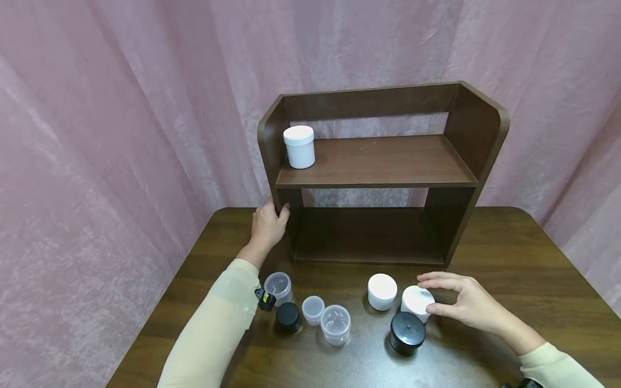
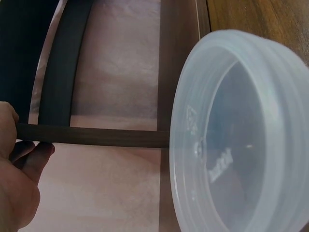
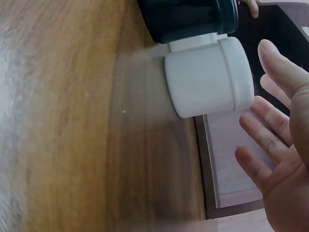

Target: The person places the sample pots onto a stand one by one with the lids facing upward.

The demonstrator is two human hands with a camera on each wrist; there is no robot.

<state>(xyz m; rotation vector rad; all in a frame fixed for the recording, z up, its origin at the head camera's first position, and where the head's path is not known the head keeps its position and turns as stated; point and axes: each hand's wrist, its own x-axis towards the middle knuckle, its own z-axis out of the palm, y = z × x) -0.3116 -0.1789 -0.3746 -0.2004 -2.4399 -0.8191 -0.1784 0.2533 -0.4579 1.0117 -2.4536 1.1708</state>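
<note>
Currently the right hand (image 1: 468,307) is spread wide beside the white jar (image 1: 417,303), nothing held; the lid should be enclosed squarely. The shelf unit (image 1: 383,161) is gripped by the left hand (image 1: 268,226).

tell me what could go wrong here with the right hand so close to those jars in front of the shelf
The right hand hovers open beside a white jar that stands close to a second white jar and a black jar; closing the fingers carelessly could knock a neighbour over. The left hand grips the wooden shelf by its side panel; a tug might tip the lone white jar on the upper shelf.
</note>
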